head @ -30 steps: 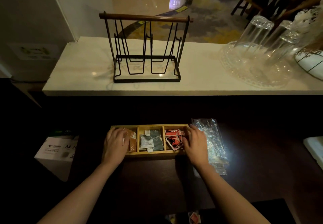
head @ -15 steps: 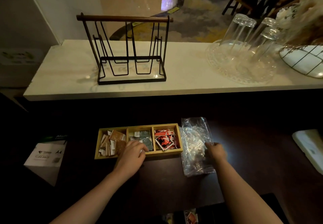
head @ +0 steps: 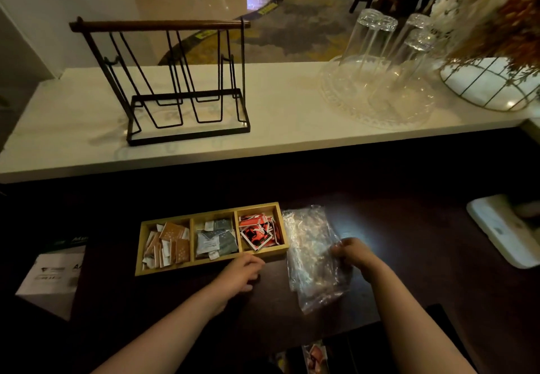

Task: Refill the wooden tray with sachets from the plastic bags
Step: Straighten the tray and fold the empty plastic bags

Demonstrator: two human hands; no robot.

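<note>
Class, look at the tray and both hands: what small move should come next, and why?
Probably lift the plastic bag clear: the right hand already pinches its edge, and all three compartments of the wooden tray hold sachets. The left hand holds nothing.

Very little print was legible. A white cardboard box [head: 51, 278] sat at the far left, well to the left of the left hand [head: 240, 276] and of the wooden tray [head: 211, 263] just above that hand. On the box's side face a bold dark "A" showed at the right edge, cut off by the dark counter [head: 175, 295]; a small logo and lines of print beside it were too blurred to read. Its green top flap carried pale lettering beginning with what looked like "M". The sachets [head: 257, 232] in the tray bore patterns and print too small to read. A white object [head: 502, 227], well to the right of the right hand [head: 355, 252] pinching the plastic bag [head: 314, 259], had an unreadable mark.
</note>
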